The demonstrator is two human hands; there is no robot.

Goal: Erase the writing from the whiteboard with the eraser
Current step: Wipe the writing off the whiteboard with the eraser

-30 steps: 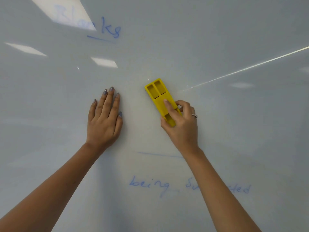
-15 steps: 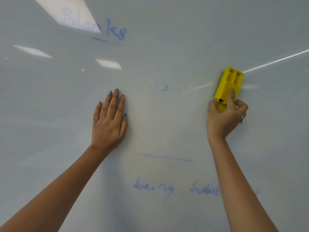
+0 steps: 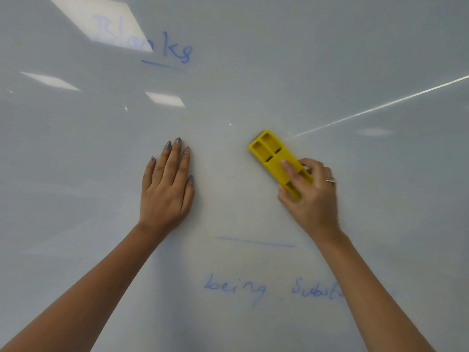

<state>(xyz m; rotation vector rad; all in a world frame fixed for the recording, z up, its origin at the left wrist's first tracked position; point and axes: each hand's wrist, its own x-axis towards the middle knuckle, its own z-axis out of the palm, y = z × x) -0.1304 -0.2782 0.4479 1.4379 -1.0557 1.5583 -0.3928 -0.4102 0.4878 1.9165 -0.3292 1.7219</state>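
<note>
The whiteboard fills the whole view. My right hand grips a yellow eraser and presses it flat on the board, its free end pointing up and left. My left hand lies flat on the board to the left of the eraser, fingers together, holding nothing. Blue writing remains: a word ending in "ks" with an underline at the top, a thin blue line under the hands, and the words "being subst…" lower down, partly hidden by my right forearm.
Bright reflections of ceiling lights lie on the upper left of the board. A thin bright streak runs up to the right from the eraser.
My right hand swept the eraser to the right, then back left to the middle. The small blue mark seen there half a second ago no longer shows. My left hand stayed put.
</note>
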